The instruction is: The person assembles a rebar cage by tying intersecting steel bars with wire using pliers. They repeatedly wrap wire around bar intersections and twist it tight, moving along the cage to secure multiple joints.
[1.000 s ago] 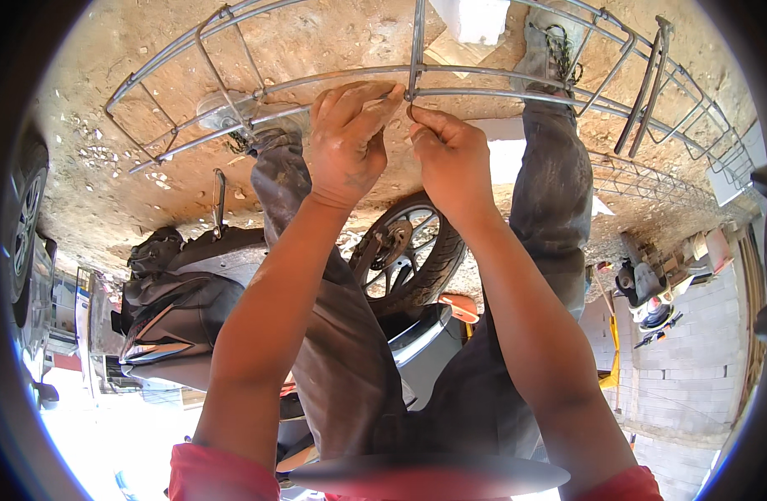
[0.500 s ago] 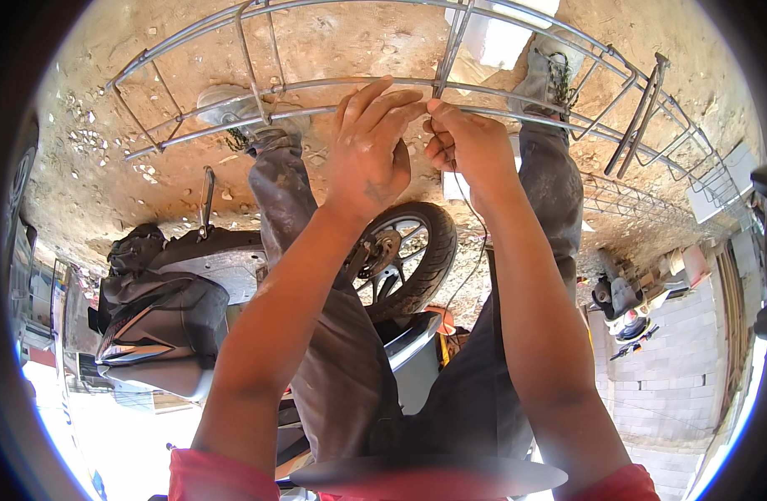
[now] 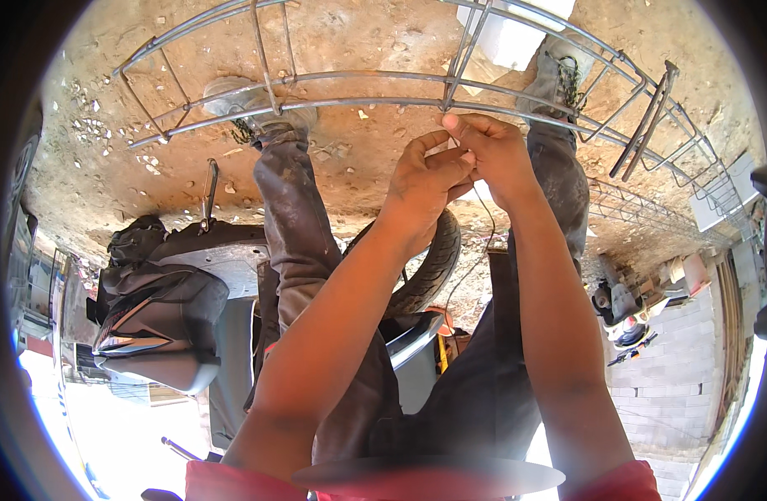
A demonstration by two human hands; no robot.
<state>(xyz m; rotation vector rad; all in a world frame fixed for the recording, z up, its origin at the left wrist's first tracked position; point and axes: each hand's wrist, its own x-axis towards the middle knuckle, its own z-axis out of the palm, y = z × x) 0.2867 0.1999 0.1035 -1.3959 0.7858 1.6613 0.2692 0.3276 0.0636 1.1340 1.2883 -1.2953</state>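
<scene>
A steel rebar cage (image 3: 358, 102) of long bars and crosspieces curves across the top, over my feet. Just below a crosspiece joint, my right hand (image 3: 498, 159) is closed with thumb and forefinger pinched together on a thin dark wire (image 3: 493, 224). My left hand (image 3: 429, 179) is closed beside it, its fingertips meeting the right fingers at the same wire. The wire trails down from between the hands in a loose curve past my right forearm. Its upper end is hidden by my fingers.
A dark two-legged metal tool (image 3: 646, 121), like pincers, hangs on the cage's right part. My shoes (image 3: 233, 98) stand under the bars on dirt ground. A motorcycle (image 3: 162, 326) and its wheel (image 3: 442, 263) show below. A white block (image 3: 517, 37) lies at the top.
My left hand has come down and right from the bars, its raised fingers closing in beside my right hand. My right hand has dropped slightly below the bar.
</scene>
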